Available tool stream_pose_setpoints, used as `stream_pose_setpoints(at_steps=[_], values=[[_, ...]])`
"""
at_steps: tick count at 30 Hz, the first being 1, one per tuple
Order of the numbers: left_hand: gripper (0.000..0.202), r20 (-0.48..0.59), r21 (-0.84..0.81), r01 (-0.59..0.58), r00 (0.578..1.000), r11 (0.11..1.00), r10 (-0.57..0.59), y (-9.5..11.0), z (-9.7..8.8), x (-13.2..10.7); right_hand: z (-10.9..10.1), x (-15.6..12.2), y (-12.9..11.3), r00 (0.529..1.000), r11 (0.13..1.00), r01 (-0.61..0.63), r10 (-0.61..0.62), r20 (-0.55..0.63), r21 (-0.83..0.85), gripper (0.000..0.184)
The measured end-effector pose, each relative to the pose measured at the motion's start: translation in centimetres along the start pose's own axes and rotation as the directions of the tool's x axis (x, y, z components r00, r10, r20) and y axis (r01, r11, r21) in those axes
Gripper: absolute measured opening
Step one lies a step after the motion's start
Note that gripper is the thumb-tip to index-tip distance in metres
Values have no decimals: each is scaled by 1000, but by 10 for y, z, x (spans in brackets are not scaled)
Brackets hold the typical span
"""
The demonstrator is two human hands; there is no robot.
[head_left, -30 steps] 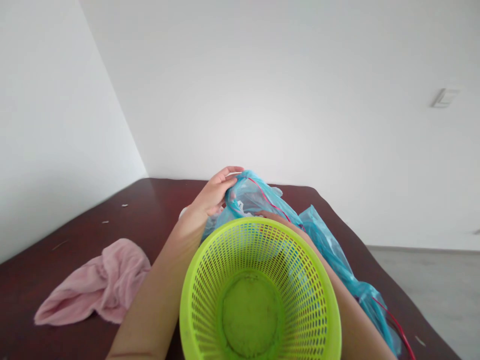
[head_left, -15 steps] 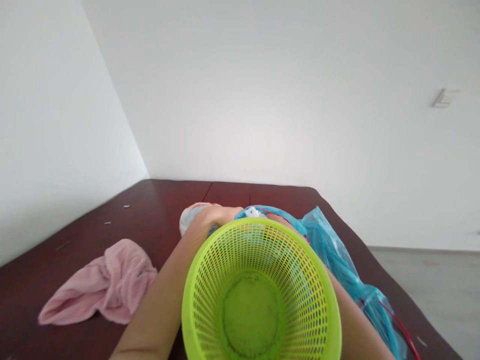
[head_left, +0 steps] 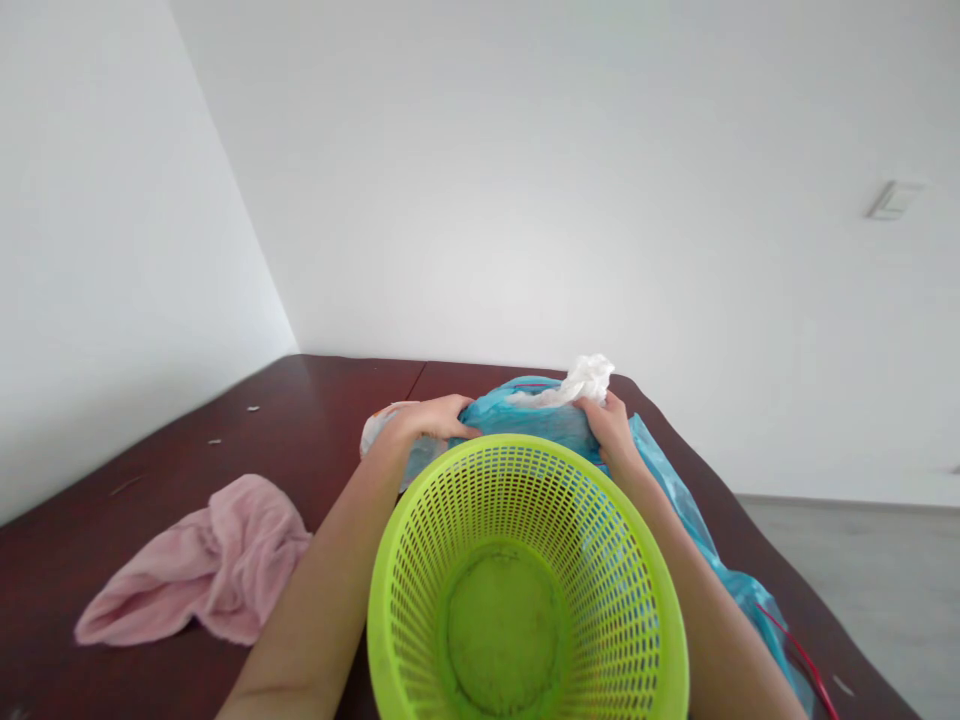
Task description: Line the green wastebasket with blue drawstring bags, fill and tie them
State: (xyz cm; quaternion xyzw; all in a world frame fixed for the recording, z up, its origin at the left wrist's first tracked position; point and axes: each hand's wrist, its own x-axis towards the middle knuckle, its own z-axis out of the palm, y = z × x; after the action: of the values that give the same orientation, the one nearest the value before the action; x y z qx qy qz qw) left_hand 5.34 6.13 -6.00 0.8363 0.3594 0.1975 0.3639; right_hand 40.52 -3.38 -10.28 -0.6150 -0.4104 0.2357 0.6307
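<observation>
As both hands (head_left: 427, 420) (head_left: 611, 432) grip a blue bag (head_left: 525, 420), a basket rim (head_left: 525, 446) sits below.

Basket (head_left: 622, 560) — matt plastic; bag (head_left: 529, 425) — glossy plastic; towel (head_left: 217, 560) — soft cloth

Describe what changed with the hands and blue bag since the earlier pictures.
The right hand has come up past the green plastic basket to grip the blue plastic bag; the left hand has dropped onto its other side. White plastic now sticks out on top. The pink towel stayed.
</observation>
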Motion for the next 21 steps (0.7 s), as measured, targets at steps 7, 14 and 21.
stream_pose_setpoints(at_steps=[7,14,21], values=[[21,62,237,195,975,952,-215,-16,-10,5,-6,8,-2,970,987,107,-78,-229,117,37],[20,55,371,377,903,849,-425,-7,-8,-5,-23,3,-22,944,944,219,-269,-190,-247,40],[8,-60,447,505,841,739,-538,-2,-8,-10,-60,5,-51,830,912,335,-405,-385,-237,30]])
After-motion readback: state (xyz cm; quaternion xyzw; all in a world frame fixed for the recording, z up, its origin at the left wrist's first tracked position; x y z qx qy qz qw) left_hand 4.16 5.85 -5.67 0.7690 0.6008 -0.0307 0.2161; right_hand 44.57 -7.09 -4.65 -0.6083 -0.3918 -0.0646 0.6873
